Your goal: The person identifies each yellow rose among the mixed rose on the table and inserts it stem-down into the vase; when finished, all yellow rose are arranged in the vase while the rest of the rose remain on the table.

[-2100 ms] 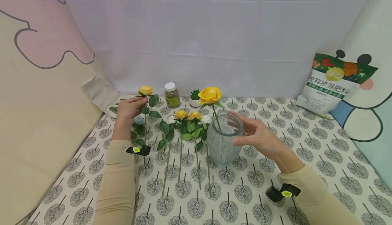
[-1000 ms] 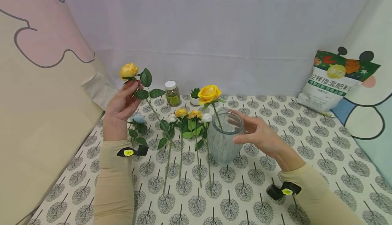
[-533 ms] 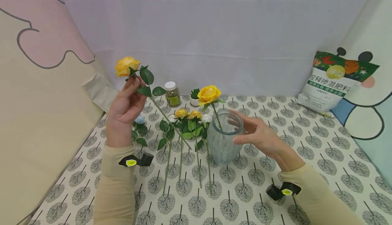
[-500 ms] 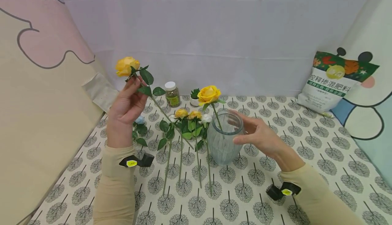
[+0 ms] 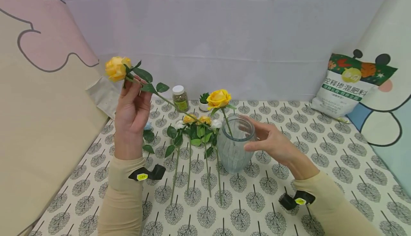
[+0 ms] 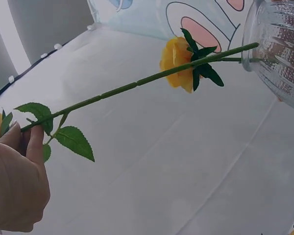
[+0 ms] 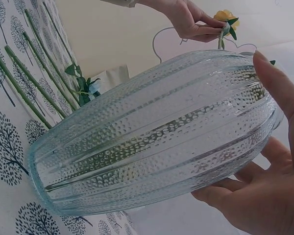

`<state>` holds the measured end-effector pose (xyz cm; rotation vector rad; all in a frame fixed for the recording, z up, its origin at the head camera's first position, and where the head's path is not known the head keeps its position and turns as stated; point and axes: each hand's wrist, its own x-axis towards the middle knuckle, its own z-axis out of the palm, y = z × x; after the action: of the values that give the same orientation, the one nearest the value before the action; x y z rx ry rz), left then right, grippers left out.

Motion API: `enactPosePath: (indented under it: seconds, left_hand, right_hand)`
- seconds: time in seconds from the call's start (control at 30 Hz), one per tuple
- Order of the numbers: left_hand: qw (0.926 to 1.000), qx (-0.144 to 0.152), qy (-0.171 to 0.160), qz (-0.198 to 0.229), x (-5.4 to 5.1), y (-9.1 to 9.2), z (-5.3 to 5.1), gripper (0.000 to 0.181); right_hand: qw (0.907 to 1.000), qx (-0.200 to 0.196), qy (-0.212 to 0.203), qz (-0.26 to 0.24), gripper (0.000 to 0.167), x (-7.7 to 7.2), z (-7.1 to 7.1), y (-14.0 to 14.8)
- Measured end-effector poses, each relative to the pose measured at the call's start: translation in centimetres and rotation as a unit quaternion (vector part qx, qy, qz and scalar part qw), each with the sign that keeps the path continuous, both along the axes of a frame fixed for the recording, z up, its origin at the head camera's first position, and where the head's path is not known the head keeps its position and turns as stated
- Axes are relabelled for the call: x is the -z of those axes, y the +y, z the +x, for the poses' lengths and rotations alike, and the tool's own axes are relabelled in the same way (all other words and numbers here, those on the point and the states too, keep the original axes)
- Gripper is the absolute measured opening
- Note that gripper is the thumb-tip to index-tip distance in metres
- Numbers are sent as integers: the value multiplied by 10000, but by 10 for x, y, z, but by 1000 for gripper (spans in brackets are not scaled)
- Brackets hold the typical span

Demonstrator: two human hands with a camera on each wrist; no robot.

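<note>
My left hand is raised at the left and pinches a yellow rose by the stem just under its bloom. Its long green stem slants down to the right. In the left wrist view the stem's end overlaps the rim of the glass vase; I cannot tell whether they touch. Another yellow rose stands leaning in that ribbed, bluish vase. On the vase's right side, near the mouth, my right hand grips it between thumb and fingers.
Left of the vase lie several roses, yellow and white, stems toward me. A pale blue flower is partly behind the left hand. Behind are a white-capped jar and a small potted succulent. A fertilizer bag leans at back right.
The left hand has lifted the yellow rose off the table at the left and tilted it, swinging its stem end up and right toward the vase. The right hand and vase have stayed put.
</note>
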<state>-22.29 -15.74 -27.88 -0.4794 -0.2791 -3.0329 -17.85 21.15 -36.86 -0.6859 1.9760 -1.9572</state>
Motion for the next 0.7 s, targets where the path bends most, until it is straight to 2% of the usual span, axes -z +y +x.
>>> enactPosePath:
  seconds: [0.23,0.53,0.7]
  left_hand:
    - [9978,-204,211,601,-5,5,9,24]
    - [9978,7,547,363,-7,21,22,20]
    - [9971,-95,735,184,-4,30,25,15]
  right_hand:
    - [10000,3,8,-7,87,0,1,0]
    - [10000,59,-7,63,88,-1,1,0]
    - [10000,22,34,47,87,-1,1,0]
